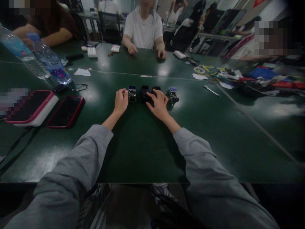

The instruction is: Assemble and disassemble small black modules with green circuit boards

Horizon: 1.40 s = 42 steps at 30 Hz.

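Note:
My left hand (121, 101) rests on the table with its fingers curled, right beside a small circuit board with a screen (132, 93). Whether anything sits inside those fingers is hidden. To the right of the board stands a small black case (144, 93), and another black case (156, 88) is partly covered by my right hand (158, 103). That hand's fingers are spread, with thumb and forefinger at the first case's right side and the other fingers over the second. Just beyond it sits a second circuit board with a screen (173, 94).
Two phones (66, 111) (30, 106) and two water bottles (51, 60) (26, 54) are at left. A wrench (212, 91) and a heap of cables (252, 79) lie at right. A person in a white shirt (144, 30) sits across the green table (143, 149).

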{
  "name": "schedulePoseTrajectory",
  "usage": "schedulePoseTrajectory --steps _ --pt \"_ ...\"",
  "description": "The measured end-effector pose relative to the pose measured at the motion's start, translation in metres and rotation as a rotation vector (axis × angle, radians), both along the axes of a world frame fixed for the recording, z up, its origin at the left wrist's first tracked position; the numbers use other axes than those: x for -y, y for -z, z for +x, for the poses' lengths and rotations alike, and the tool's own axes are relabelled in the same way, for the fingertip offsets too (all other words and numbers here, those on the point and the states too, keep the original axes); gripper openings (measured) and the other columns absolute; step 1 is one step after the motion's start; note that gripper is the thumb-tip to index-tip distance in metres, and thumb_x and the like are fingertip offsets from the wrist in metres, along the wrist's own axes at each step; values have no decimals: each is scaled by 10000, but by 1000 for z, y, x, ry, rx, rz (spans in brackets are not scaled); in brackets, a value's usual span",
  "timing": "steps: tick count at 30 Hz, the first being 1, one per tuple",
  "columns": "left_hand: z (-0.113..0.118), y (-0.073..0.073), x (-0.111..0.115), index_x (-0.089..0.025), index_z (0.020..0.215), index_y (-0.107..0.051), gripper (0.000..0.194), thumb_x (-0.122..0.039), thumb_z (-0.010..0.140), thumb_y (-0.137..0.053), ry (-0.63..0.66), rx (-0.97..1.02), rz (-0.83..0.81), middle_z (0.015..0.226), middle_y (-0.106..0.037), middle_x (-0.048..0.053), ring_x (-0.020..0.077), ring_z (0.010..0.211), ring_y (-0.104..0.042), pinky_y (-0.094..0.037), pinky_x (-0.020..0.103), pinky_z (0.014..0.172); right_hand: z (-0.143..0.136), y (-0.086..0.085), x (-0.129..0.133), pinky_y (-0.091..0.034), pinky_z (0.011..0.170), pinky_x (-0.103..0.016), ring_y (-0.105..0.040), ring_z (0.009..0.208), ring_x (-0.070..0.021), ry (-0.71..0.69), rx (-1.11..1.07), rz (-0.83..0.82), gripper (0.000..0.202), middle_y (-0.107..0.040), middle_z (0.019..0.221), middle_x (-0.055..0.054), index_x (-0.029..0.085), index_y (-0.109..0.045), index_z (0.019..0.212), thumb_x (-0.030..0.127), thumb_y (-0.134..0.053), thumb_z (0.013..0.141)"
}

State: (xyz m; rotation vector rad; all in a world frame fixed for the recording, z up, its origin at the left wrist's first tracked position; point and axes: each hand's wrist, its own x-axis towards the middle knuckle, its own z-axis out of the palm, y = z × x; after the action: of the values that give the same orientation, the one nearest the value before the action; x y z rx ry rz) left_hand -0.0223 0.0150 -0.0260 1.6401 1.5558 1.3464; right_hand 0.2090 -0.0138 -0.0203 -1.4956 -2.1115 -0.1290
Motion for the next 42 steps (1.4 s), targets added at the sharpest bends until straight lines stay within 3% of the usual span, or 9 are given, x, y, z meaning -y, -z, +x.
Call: schedulePoseTrajectory --steps 9,13,18,23,29,35,42 --pt "-1 2 -3 -220 1222 -579 397 -514 1054 -372 2 -15 9 1315 -585 150 267 1276 -555 -470 430 1100 -3 -1 3 -323 1133 -629 -333 1463 -348 51 -66 44 444 -404 1573 -99 329 -522 1426 470 -464 1009" --pt "-2 1 -3 -211 1231 -575 382 -485 1056 -374 11 -16 13 1315 -585 159 257 1264 -562 -461 424 1107 2 -6 5 -347 1123 -614 -377 1427 -332 130 -118 137 422 -451 1526 -100 319 -547 1404 444 -378 1038" --pt "-1 -1 0 -199 1237 -570 371 -455 1057 -372 9 -15 2 1323 -580 170 260 1260 -569 -470 429 1099 39 -12 2 -321 1132 -649 -386 1414 -348 279 -208 268 407 -471 1491 -111 303 -579 1365 426 -384 1029" --pt "-1 -2 0 -200 1228 -574 369 -458 1056 -373 15 -8 8 1325 -577 167 254 1273 -563 -461 412 1111 93 2 -10 -354 1092 -681 -441 1340 -376 452 -398 271 444 -519 1381 -165 247 -581 1334 493 -428 997" --pt "-1 -5 4 -213 1219 -579 348 -446 1053 -381 9 2 -11 1320 -582 159 260 1249 -575 -460 438 1110 107 18 -17 -513 1012 -535 -600 1142 -301 299 -404 157 535 -593 1258 -172 186 -583 1297 578 -549 935" --pt "-3 -1 2 -204 1231 -581 376 -462 1052 -375 15 -7 3 1328 -580 168 261 1239 -582 -466 439 1105 99 16 -15 -518 1025 -522 -602 1173 -304 261 -363 131 392 -623 1254 -162 179 -620 1236 326 -614 873" --pt "-2 4 -4 -227 1217 -590 360 -471 1054 -383 15 -11 18 1326 -590 149 259 1266 -572 -483 419 1085 102 15 -20 -483 1079 -549 -607 1198 -296 191 -382 79 392 -636 1281 -144 201 -597 1230 243 -623 841"
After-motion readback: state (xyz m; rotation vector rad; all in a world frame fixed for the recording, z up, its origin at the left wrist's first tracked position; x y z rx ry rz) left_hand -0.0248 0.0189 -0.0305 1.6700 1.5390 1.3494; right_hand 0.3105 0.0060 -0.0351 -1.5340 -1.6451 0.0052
